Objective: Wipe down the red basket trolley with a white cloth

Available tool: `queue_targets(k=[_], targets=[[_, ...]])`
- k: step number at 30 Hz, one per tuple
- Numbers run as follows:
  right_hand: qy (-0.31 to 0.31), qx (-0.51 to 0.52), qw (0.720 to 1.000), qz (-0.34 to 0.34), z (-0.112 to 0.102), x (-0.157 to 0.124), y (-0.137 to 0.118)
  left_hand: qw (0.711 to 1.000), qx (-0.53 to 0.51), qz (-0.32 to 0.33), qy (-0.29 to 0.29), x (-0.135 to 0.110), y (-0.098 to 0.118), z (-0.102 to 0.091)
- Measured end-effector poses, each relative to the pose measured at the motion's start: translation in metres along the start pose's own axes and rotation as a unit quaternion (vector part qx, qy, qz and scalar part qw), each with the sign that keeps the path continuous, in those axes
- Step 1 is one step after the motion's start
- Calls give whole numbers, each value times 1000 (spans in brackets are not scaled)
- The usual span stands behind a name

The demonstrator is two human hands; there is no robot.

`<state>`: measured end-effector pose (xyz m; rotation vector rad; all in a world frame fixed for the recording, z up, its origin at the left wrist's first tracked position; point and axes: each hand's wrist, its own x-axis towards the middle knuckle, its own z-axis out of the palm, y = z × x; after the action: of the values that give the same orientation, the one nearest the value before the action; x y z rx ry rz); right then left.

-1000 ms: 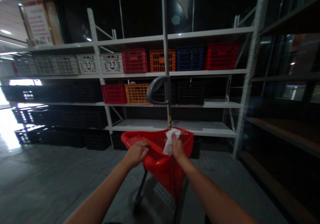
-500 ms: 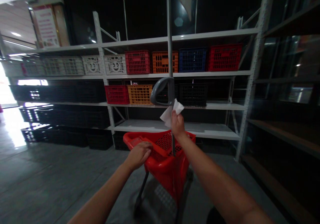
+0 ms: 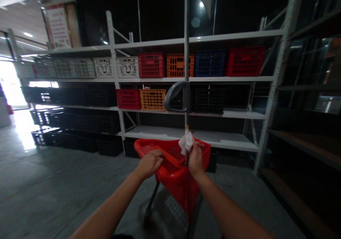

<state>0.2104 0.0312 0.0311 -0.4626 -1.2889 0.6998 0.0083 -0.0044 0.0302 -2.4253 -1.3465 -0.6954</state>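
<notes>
A small red plastic shopping cart with grey legs stands in front of me. My left hand is closed over its near rim on the left side. From the cart rises a tall metal pole, with a grey loop handle partway up. My right hand is closed on a crumpled white wipe, pressed around the pole just above the basket. Part of the pole is hidden behind the wipe and fingers.
White metal shelving runs behind the cart. It carries white smiley crates, a red crate, an orange crate, a blue crate and several black crates. Dark shelves stand at the right. Grey floor spreads to the left.
My right hand has slid down the pole with the wipe, from just below the grey handle to just above the basket. My left hand stays on the rim. The view has shifted slightly left.
</notes>
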Motion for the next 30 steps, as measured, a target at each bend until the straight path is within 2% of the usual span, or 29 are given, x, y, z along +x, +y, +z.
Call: queue_targets(k=[4,7,10,15,17,19,22,26,28,30], targets=[[1,16,998,-58,28,77,-45,1000,1,-10,6,2,4,-1],[-36,-23,996,-78,35,109,-56,1000,3,-9,1,3,5,-2],[-99,-72,992,-40,28,99,-46,1000,11,-2,-12,2,3,-3],[-157,-126,979,30,1,31,-5,999,19,6,-36,0,-4,-8],[-194,-131,971,47,-5,16,4,998,22,18,-62,0,-8,-13],[-215,-143,965,44,-2,19,2,996,37,23,-83,-1,-11,-19],[-202,-150,968,10,15,50,-19,994,83,5,-74,-2,-8,-26],[-168,-159,972,-27,41,87,-43,988,117,-95,-29,-3,24,-25],[-166,-178,970,-24,47,81,-37,983,109,-149,-13,-2,48,-17],[-182,-196,964,-1,45,59,-18,975,120,-187,-19,0,69,-6]])
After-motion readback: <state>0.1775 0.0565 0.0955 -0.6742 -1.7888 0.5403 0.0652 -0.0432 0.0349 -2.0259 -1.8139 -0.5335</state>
